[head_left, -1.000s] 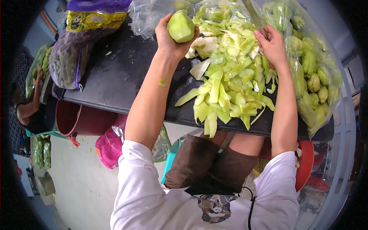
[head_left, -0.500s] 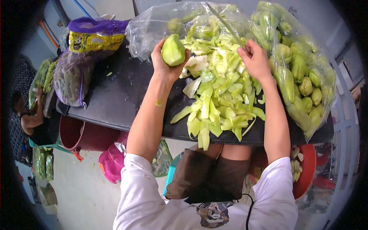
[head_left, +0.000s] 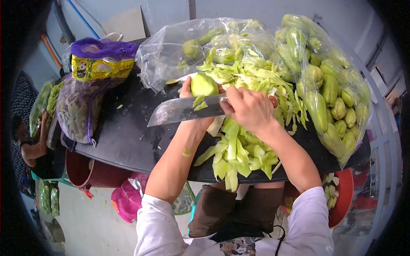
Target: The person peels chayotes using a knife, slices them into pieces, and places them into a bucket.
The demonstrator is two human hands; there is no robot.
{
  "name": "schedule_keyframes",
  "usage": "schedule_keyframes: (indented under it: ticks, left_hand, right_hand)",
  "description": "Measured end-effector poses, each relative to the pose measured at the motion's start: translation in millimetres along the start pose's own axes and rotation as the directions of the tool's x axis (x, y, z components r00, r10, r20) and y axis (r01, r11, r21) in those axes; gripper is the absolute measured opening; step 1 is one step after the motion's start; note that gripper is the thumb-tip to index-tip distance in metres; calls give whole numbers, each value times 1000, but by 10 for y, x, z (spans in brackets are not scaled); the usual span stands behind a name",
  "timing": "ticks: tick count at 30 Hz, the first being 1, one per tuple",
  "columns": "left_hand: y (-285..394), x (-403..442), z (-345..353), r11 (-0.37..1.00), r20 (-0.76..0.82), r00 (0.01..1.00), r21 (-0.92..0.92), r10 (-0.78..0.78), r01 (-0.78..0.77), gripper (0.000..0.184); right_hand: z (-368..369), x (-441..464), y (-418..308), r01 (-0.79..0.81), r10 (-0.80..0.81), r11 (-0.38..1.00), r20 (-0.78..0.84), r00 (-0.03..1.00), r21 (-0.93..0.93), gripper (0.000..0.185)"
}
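Your left hand (head_left: 196, 122) is half open, curved around the fruit (head_left: 204, 84), which is at the left edge of the peels (head_left: 239, 147). Your right hand (head_left: 250, 106) is closed firmly around the handle of the knife (head_left: 175, 114). In the earlier frame, the knife points away over the far part of the peels and your hands are well apart. Now your right hand is above the peels, close to the left one, and the blade crosses before the fruit, its tip left of the peels. Some green bits (head_left: 199, 103) now show over the blade. The fruit remains in your left hand. The blade hides your left palm, so I cannot tell whether it touches fruit or skin. Your right fist covers most of the handle. Left of the peels, the contents of the net sack (head_left: 85, 106) are hard to make out.
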State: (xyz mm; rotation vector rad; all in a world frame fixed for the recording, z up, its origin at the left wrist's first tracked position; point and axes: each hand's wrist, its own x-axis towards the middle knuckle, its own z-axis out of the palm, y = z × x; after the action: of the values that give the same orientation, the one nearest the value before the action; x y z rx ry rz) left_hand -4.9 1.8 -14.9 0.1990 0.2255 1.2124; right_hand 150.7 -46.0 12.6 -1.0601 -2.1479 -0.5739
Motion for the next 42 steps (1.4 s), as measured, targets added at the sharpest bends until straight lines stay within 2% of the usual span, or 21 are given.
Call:
schedule_keyframes:
  ticks: [1, 5, 8, 11, 13, 14, 17, 19, 20, 22, 23, 25, 27, 30, 33, 34, 35, 38, 40, 41, 42]
  left_hand:
    - [-16, -19, -6, 999, 28, 1000, 42, -2, 0, 48]
    - [-28, -93, 73, 999, 28, 998, -20, -50, 51, 49]
    - [-32, -102, 107, 997, -25, 997, -19, -72, 72, 49]
    - [-51, -75, 76, 999, -79, 996, -46, -31, 27, 49]
    - [-32, -63, -33, 996, 114, 991, -42, -71, 76, 45]
    - [-37, -52, -64, 996, 113, 991, -40, -73, 78, 45]
    - [-47, -63, -8, 998, 61, 996, -6, -69, 69, 45]
    - [-75, -75, 71, 998, -63, 998, 54, -20, 23, 50]
    - [-76, -69, 47, 998, -60, 998, 55, -21, 24, 50]
    - [-53, -79, 17, 997, 57, 995, -6, -76, 76, 48]
    - [-61, -68, 30, 997, 58, 995, -2, -81, 81, 48]
    - [-86, -93, 204, 998, -206, 976, 33, 64, -59, 46]
    - [-65, -46, 121, 997, -164, 983, 34, 80, -75, 46]
    - [-105, -78, 47, 992, -24, 999, 118, -31, 34, 48]
    - [-139, -145, 163, 990, -75, 995, 123, -67, 76, 47]
    - [-139, -113, 185, 993, -106, 994, 116, 1, 11, 46]
    - [-145, -163, 220, 981, -164, 985, 195, 47, -15, 45]
    - [-120, -147, 197, 986, -150, 988, 167, 42, -17, 46]
    - [-141, -98, 94, 990, -50, 999, 137, -18, 25, 45]
    - [-161, -93, 50, 990, -51, 998, 140, -19, 27, 45]
    - [-190, -119, 70, 980, 3, 999, 199, -35, 34, 45]
  right_hand:
    - [23, 2, -23, -1, 1, 1000, 6, 1000, -1, 24]
    - [90, 18, -36, 13, -10, 997, 36, 999, -76, 24]
    - [98, -1, -12, 26, -24, 995, 22, 999, -99, 24]
    - [76, -13, -1, 28, -26, 994, 24, 999, -105, 24]
    - [60, -17, 10, 18, -15, 995, 32, 999, -99, 24]
    - [53, -17, 13, 8, -5, 995, 34, 999, -102, 24]
    - [52, -22, 31, -6, 10, 995, 36, 999, -101, 24]
    - [44, -31, 51, -9, 13, 995, 37, 999, -100, 24]
    - [37, -35, 60, -1, 4, 996, 33, 999, -90, 23]
    - [41, -33, 105, 3, -1, 997, 28, 1000, -79, 23]
    - [50, -31, 180, -58, 61, 997, 59, 996, -53, 22]
    - [26, -90, 291, -119, 121, 992, 93, 988, -34, 22]
    - [-22, -103, 368, -108, 105, 994, 107, 989, 18, 20]
    - [-128, -74, 186, -98, 95, 995, 118, 988, 18, 20]
    - [-144, -41, 195, -100, 92, 993, 117, 989, 68, 19]
    - [-154, -48, 223, -119, 104, 986, 127, 986, 114, 18]
    - [-164, -70, 272, -123, 109, 986, 127, 986, 109, 18]
    - [-170, -128, 366, -187, 172, 979, 163, 971, 84, 15]
    - [-252, -111, 244, -151, 137, 985, 156, 978, 84, 15]
    - [-289, -90, 182, -119, 105, 989, 151, 983, 89, 15]
    - [-306, -75, 141, -126, 109, 986, 145, 983, 109, 15]
